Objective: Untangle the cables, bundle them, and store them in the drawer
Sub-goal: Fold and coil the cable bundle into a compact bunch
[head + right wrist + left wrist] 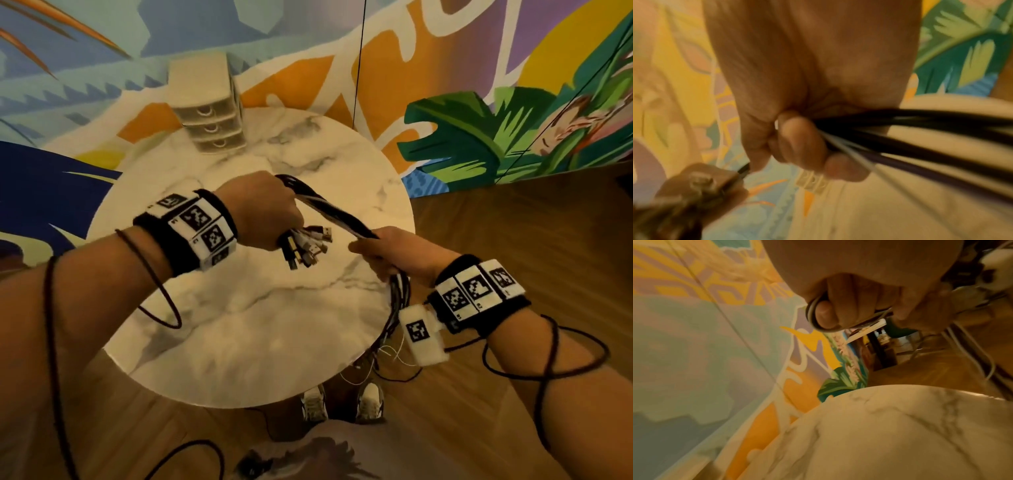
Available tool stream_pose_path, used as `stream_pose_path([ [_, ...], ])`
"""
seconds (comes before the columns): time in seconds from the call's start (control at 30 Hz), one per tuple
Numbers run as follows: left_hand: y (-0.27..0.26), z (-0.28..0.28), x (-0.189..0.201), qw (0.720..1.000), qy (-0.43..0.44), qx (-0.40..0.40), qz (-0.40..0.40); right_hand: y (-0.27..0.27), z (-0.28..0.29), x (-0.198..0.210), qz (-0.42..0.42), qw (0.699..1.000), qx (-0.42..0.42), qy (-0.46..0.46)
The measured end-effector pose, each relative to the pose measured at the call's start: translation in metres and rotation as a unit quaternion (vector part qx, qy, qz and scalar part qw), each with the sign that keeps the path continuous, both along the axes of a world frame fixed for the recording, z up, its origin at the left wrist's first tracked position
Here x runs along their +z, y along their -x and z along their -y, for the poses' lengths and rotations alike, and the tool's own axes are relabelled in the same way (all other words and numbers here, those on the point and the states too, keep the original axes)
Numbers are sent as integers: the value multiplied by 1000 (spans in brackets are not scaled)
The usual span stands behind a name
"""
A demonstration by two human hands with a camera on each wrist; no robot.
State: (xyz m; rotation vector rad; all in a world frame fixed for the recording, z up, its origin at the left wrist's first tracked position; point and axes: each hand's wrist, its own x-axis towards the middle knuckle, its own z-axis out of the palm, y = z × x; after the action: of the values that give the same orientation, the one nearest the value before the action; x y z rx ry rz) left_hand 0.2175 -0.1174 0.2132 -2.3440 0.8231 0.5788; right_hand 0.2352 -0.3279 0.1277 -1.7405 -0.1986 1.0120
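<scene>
While cables run between two fists: label lines follow, no drawer opened yet.

Left hand (263,212): curled tight round the cable bundle (335,214) just left of frame centre; a loop showing above the fist, fingers (826,313) wrapped over grey strands in the left wrist view.

Connector ends (310,246): fanned out below the left fist, hanging just above the table (239,325), plugs roughly level with one another.

Right hand (394,250): closed round the same strands right of centre, thumb on top; fingers (797,138) curled over black and pale cords in the right wrist view.

Loose tails (399,308): dropping from the right fist past the table edge toward the floor, lower right of centre; thin pale strands among them, still looking unsorted.

Drawer unit (209,113): upper centre-left of the frame, at the far edge of the table, three drawers shut, well apart from both hands.

Step in hand, judged: smoothing the strands straight and parallel, ahead of coiling.

Doing it well: anchor the plug end firmly with the left; slide the right along loosely, not clamped, so snags surface instead of tightening; stop and pick apart any knot; keep plugs level; gather the hanging tails up before looping.

Risk: tails catching under the table edge; thin strands kinking under a hard pull.
</scene>
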Motion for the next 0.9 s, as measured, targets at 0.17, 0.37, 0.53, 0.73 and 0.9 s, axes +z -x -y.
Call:
stream_pose_path([
  [0.17,10,-11,-30,947,275,-84,142,1,13,-1,-123,977,-99,-146],
  [0.37,29,25,-62,750,623,22,223,9,-12,27,-227,909,-4,-351],
  [0.53,32,40,-55,506,779,369,31,7,-20,29,-269,904,39,-330],
  [0.73,19,43,-56,441,758,477,-49,9,-36,27,-197,966,18,-166],
  [0.9,6,57,-61,287,764,571,94,17,-46,8,120,987,-104,33],
])
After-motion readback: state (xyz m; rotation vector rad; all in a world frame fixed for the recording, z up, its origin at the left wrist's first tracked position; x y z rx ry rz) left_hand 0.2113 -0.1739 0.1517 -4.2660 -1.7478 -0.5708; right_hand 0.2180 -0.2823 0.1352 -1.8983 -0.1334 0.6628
